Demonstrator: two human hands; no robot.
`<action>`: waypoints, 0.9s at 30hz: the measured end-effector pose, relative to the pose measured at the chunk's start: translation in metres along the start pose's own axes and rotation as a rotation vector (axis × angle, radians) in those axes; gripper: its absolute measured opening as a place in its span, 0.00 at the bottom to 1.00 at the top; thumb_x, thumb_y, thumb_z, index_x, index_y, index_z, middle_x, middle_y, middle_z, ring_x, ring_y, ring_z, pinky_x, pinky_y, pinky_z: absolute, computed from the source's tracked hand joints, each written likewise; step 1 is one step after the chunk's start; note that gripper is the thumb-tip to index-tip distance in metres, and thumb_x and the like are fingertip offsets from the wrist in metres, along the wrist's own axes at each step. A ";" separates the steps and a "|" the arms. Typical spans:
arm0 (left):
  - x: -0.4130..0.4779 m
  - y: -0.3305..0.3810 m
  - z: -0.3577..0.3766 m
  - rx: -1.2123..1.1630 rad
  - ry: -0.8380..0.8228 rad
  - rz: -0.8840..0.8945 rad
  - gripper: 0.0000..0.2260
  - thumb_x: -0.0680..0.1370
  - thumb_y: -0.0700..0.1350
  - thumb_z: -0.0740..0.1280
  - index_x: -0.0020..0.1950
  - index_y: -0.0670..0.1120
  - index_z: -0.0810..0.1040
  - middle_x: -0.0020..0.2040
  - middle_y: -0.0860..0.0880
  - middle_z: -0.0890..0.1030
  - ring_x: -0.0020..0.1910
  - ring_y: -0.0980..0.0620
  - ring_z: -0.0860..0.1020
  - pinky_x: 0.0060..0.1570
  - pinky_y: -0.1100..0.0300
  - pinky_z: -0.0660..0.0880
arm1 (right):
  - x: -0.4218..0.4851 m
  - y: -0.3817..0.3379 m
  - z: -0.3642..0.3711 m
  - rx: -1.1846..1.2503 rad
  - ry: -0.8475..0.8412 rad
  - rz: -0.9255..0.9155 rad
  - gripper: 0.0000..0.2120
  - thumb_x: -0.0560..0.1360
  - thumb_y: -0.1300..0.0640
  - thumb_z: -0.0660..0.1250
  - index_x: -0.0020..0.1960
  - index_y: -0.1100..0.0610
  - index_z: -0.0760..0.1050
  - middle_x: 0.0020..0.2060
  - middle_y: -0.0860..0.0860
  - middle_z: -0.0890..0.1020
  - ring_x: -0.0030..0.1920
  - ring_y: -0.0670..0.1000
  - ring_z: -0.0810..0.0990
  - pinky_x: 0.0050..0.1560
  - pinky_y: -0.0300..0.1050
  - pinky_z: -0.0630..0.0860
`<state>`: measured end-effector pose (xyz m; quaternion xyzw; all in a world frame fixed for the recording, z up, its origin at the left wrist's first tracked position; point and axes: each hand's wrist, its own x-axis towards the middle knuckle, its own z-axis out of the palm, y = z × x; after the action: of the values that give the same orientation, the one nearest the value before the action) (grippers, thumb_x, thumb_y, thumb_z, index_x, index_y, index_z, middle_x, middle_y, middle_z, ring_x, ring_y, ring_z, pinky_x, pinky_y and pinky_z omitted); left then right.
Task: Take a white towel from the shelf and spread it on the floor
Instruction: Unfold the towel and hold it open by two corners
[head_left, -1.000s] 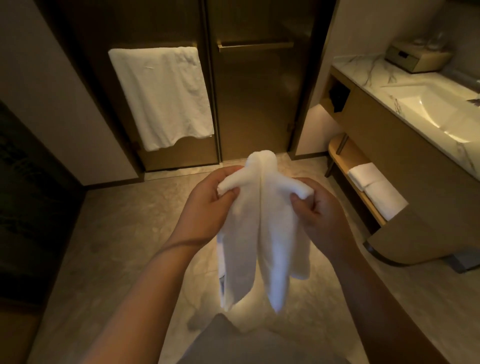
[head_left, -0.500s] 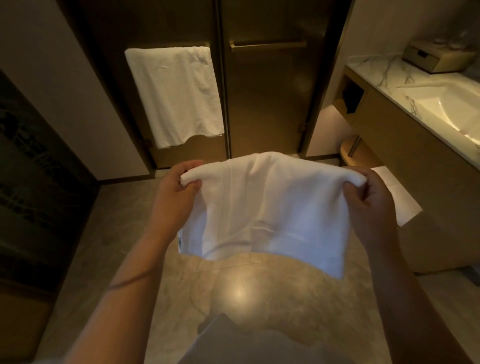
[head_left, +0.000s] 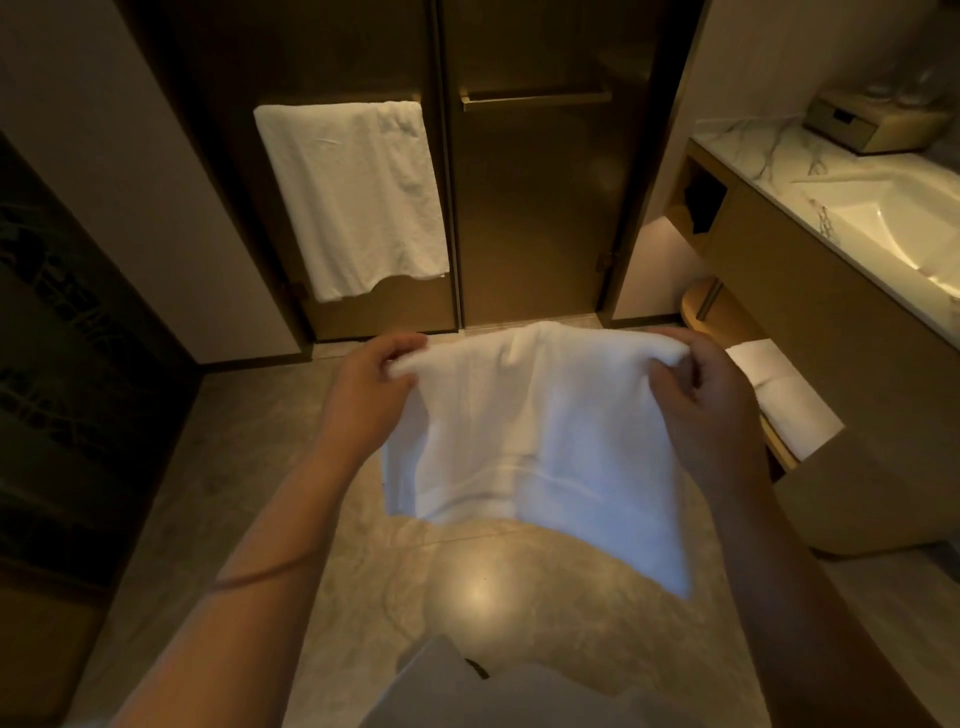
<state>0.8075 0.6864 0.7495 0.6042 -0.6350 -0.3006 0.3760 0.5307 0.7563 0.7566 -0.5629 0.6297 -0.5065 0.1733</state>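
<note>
**A:** Where is the towel?

**B:** I see the white towel (head_left: 540, 441) hanging in the air above the floor (head_left: 249, 467), in front of the dark doors (head_left: 530, 208). My left hand (head_left: 371, 384) pinches its top left corner and my right hand (head_left: 711, 410) is closed on the top right corner, so the upper edge runs between them.

**A:** How do you expect it to handle?

**B:** Soft and light, I judge. It sags in the middle and folds at the lower right, so it has no stiffness. It will not slip much, being terry cloth.

**A:** Where would you hold it?

**B:** At the two top corners, as now. Lowering the loose bottom edge first should let it lie flat.
</note>
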 end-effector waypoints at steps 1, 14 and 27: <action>0.001 0.002 0.007 0.015 -0.045 0.019 0.16 0.76 0.37 0.65 0.60 0.53 0.78 0.53 0.57 0.77 0.50 0.60 0.75 0.45 0.67 0.70 | 0.001 -0.004 0.003 -0.007 -0.014 -0.009 0.11 0.77 0.58 0.63 0.58 0.48 0.74 0.47 0.39 0.78 0.48 0.32 0.75 0.45 0.25 0.70; -0.043 0.034 0.084 -0.121 -0.285 0.081 0.13 0.72 0.51 0.72 0.55 0.53 0.77 0.51 0.59 0.80 0.45 0.63 0.79 0.45 0.61 0.78 | -0.005 -0.004 0.047 -0.058 -0.087 -0.021 0.08 0.76 0.56 0.66 0.52 0.45 0.75 0.42 0.33 0.74 0.44 0.30 0.74 0.41 0.24 0.66; -0.049 0.042 0.084 -0.233 -0.232 0.062 0.25 0.69 0.58 0.72 0.63 0.53 0.74 0.57 0.57 0.78 0.53 0.61 0.77 0.51 0.59 0.77 | -0.004 -0.001 0.038 0.276 -0.280 0.052 0.09 0.78 0.51 0.64 0.56 0.41 0.77 0.48 0.35 0.81 0.49 0.38 0.80 0.43 0.30 0.77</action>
<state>0.7137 0.7326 0.7342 0.4979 -0.6534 -0.4282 0.3765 0.5629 0.7428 0.7401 -0.5822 0.5384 -0.5003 0.3478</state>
